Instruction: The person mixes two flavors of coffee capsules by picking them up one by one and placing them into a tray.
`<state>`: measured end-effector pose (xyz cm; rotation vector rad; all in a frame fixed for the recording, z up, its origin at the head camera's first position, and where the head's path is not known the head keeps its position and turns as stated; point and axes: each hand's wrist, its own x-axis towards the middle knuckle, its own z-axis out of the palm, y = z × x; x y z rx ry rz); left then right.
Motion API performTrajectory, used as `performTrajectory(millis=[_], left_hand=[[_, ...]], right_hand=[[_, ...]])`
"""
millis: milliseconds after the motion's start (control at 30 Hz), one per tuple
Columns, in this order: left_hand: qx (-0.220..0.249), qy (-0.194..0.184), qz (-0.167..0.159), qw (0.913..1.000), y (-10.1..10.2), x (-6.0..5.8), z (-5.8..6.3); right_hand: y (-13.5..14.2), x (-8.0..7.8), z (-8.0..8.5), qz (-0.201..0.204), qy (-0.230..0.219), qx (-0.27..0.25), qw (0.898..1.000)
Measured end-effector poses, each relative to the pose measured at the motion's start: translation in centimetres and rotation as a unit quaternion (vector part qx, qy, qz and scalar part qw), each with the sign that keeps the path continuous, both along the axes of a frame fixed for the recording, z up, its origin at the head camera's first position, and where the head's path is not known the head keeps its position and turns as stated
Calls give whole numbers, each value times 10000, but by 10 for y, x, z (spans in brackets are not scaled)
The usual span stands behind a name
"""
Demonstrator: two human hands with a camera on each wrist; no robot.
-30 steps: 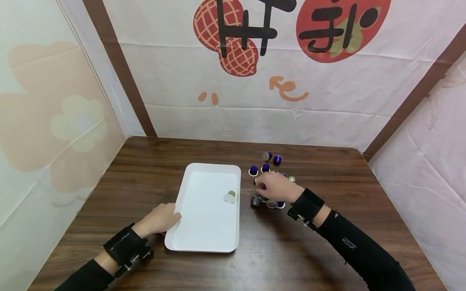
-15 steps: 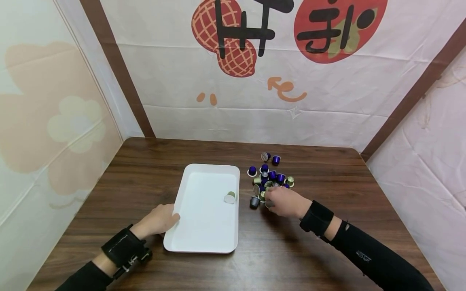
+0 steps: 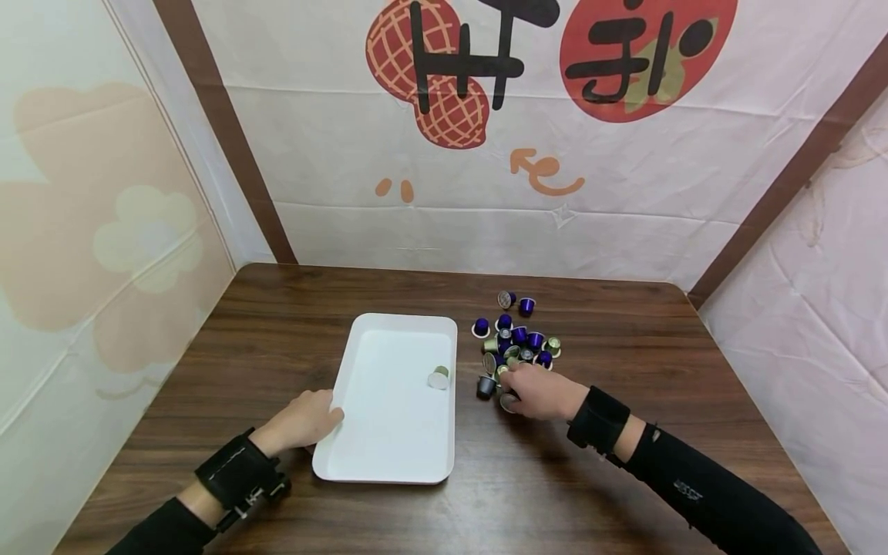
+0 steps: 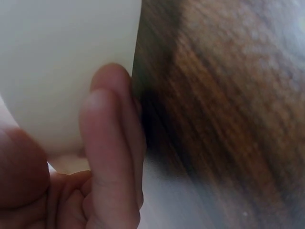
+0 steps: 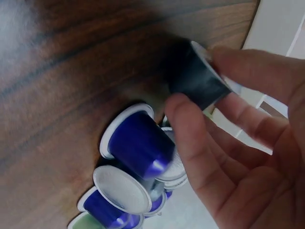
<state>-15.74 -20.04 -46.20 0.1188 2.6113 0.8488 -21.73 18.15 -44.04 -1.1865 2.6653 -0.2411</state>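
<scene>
In the head view my left hand point(image 3: 303, 421) grips the left edge of a white tray point(image 3: 388, 462), thumb on the rim. The left wrist view shows fingers point(image 4: 108, 143) curled against the tray's underside. A pale capsule with a green end point(image 3: 439, 376) lies in the tray. My right hand point(image 3: 539, 391) is at the near side of a group of coffee capsules point(image 3: 519, 334). In the right wrist view its thumb and fingers pinch a dark coffee capsule point(image 5: 195, 78), tilted on the table. Blue capsules point(image 5: 138, 145) lie beside the fingers.
A dark grey capsule point(image 3: 486, 387) stands left of the right hand. Two blue capsules point(image 3: 526, 307) lie at the back, and one point(image 3: 481, 327) to the left. The wooden table point(image 3: 624, 324) meets a printed cloth wall point(image 3: 333, 231) at its far edge.
My right hand has drawn back from the middle of the capsules to their near right side, and a capsule's silver lid has shifted nearer with it. Left hand and tray hold still.
</scene>
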Motion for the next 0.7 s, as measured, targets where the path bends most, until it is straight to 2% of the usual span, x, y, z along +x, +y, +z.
performTrajectory(millis=[267, 700], left_hand=[[46, -9, 21, 10000, 0, -1, -2], [158, -97, 27, 9998, 0, 0, 1]], right_hand=[[-2, 1, 0, 213, 25, -75, 9997], [-27, 10, 25, 638, 327, -592, 9957]])
